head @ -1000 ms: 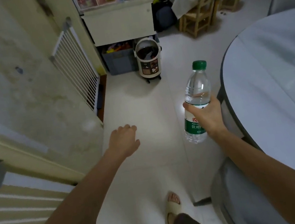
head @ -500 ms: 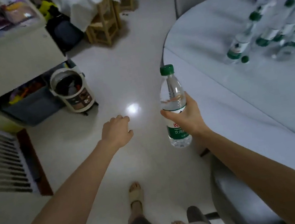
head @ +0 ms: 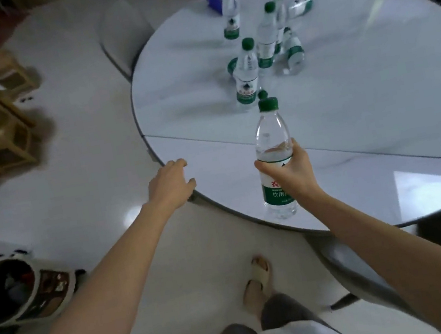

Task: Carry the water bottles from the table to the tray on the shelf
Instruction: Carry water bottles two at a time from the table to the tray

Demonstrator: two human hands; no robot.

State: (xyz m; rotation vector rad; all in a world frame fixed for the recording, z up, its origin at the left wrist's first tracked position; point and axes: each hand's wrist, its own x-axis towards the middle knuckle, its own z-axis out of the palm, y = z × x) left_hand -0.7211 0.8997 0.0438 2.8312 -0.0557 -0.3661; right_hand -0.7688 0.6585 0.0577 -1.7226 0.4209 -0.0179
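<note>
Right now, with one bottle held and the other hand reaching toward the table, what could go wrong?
1. The clear green-capped water bottles on the round white table stand crowded together, and some already lie flat; a reach by the empty left hand might topple the rest.
2. The right hand grips its clear green-labelled bottle at mid-body only, so it might slip.
</note>
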